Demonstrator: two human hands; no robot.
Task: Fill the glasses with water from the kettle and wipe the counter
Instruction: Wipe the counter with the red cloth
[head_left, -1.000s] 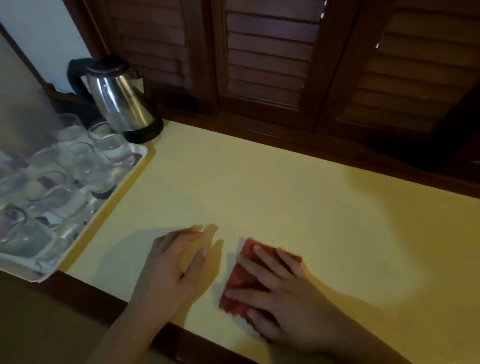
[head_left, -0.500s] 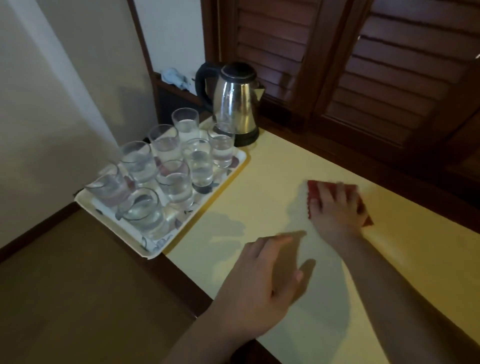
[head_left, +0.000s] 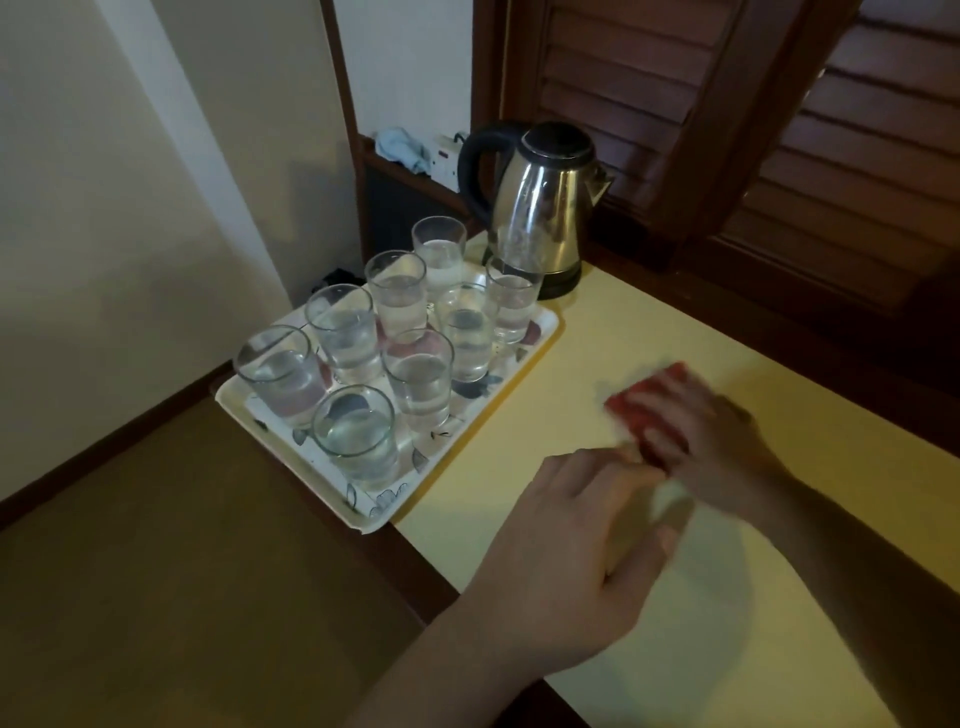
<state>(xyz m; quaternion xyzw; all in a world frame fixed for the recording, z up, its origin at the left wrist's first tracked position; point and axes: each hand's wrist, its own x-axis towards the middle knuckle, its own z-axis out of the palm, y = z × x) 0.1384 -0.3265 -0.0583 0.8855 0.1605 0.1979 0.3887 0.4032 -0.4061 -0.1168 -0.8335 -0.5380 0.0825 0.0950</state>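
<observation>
Several glasses (head_left: 418, 383) holding water stand on a white patterned tray (head_left: 540, 332) at the left end of the yellow counter (head_left: 597, 332). A steel kettle (head_left: 545, 208) with a black handle stands behind the tray. My right hand (head_left: 696, 436), blurred by motion, presses flat on a red cloth (head_left: 631, 402) lying on the counter right of the tray. My left hand (head_left: 576, 561) rests on the counter near its front edge, fingers extended and relaxed, holding nothing.
Dark wooden shutters (head_left: 779, 130) rise behind the counter. A white wall (head_left: 130, 234) and a brown floor (head_left: 156, 597) lie to the left. A blue cloth (head_left: 400, 148) and a white socket (head_left: 447, 161) sit on a ledge behind the kettle.
My right hand slid the red cloth from the front edge toward the back, then somewhat nearer and leftward. The view swung left, bringing the tray and kettle toward the middle.
</observation>
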